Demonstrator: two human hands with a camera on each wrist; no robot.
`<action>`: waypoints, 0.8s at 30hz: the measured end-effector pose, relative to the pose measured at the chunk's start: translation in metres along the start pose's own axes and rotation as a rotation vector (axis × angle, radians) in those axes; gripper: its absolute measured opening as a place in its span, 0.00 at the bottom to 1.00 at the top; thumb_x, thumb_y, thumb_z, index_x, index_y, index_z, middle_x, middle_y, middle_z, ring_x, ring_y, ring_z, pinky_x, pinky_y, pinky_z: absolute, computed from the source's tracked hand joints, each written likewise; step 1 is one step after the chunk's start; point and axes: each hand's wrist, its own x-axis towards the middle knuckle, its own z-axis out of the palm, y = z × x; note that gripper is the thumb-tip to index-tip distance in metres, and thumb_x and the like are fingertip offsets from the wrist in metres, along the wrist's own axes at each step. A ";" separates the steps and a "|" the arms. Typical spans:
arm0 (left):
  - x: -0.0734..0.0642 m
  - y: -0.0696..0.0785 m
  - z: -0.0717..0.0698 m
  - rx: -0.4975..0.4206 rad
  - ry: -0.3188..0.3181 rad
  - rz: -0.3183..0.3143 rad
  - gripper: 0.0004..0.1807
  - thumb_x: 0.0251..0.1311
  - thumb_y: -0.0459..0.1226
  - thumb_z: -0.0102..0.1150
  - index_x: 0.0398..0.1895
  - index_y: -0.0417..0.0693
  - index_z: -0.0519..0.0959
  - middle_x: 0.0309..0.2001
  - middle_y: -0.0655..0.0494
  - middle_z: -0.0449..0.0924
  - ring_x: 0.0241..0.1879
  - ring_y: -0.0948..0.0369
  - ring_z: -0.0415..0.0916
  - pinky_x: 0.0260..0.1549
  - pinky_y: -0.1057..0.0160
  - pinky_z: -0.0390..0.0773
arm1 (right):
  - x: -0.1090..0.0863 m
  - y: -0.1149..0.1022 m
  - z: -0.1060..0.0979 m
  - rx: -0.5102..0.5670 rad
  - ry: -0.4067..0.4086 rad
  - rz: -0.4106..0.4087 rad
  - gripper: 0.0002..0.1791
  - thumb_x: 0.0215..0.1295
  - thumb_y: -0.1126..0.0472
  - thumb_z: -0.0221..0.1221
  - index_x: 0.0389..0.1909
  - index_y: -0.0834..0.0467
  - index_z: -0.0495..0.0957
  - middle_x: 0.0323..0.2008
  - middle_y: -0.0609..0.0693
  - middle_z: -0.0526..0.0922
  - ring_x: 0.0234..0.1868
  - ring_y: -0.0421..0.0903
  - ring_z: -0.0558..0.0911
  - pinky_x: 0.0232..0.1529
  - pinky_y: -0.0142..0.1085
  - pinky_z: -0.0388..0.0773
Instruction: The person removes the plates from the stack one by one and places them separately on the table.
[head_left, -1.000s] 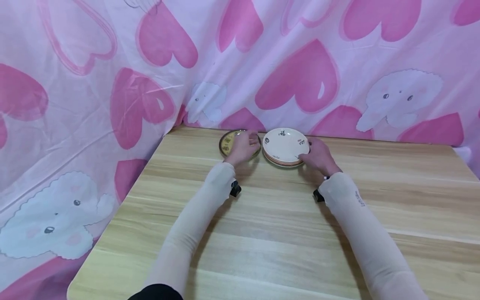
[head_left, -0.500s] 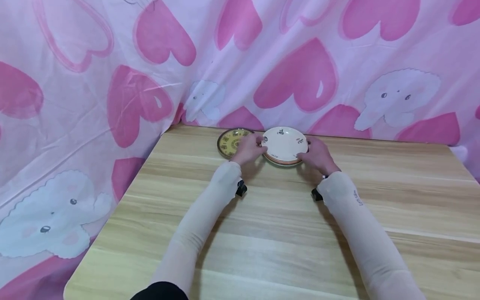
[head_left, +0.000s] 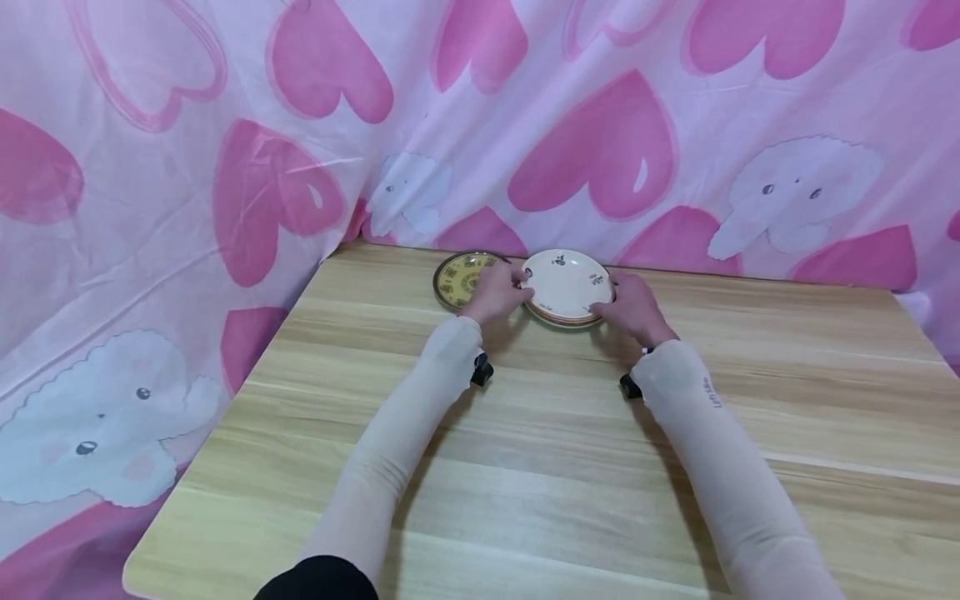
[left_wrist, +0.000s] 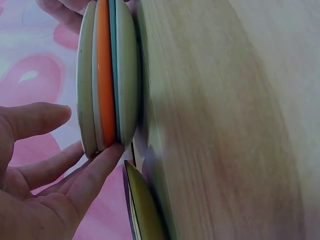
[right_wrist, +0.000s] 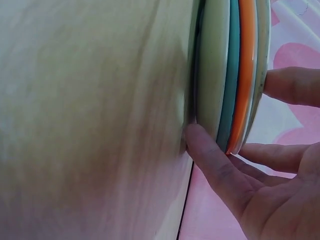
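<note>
A wood-grained table (head_left: 555, 467) bears a yellow plate (head_left: 454, 281) beside a stack of plates (head_left: 566, 286).

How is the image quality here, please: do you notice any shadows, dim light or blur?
Head view: bright, with soft shadows beside the sleeves on the table; left wrist view: dimmer, table grain smeared, the stack's rims clearer; right wrist view: also dim, table blurred and darker towards the lower left.
</note>
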 end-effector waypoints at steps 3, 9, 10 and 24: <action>0.000 -0.001 0.001 0.013 0.002 -0.022 0.21 0.62 0.39 0.66 0.58 0.43 0.80 0.58 0.49 0.83 0.59 0.54 0.77 0.64 0.59 0.75 | 0.000 -0.001 0.000 0.007 -0.024 0.024 0.36 0.62 0.59 0.62 0.67 0.73 0.65 0.64 0.70 0.70 0.64 0.63 0.69 0.70 0.57 0.66; 0.001 0.000 0.002 -0.007 -0.012 -0.031 0.23 0.61 0.40 0.67 0.59 0.43 0.79 0.63 0.49 0.80 0.66 0.53 0.73 0.70 0.58 0.71 | -0.001 0.001 0.000 -0.015 -0.019 0.017 0.35 0.64 0.58 0.61 0.66 0.74 0.66 0.67 0.71 0.68 0.68 0.64 0.66 0.74 0.57 0.62; 0.001 0.000 0.002 -0.014 -0.010 -0.028 0.23 0.61 0.40 0.67 0.59 0.43 0.79 0.63 0.49 0.80 0.66 0.52 0.73 0.70 0.57 0.71 | -0.001 0.001 -0.001 -0.013 -0.010 0.007 0.34 0.64 0.58 0.60 0.65 0.74 0.66 0.67 0.71 0.68 0.69 0.64 0.66 0.74 0.57 0.62; -0.003 -0.006 0.000 -0.090 -0.001 -0.007 0.25 0.61 0.38 0.66 0.62 0.41 0.77 0.64 0.46 0.77 0.65 0.50 0.71 0.71 0.53 0.68 | -0.003 0.005 -0.005 0.014 -0.030 0.067 0.31 0.69 0.62 0.51 0.73 0.62 0.64 0.65 0.66 0.71 0.61 0.59 0.71 0.60 0.50 0.74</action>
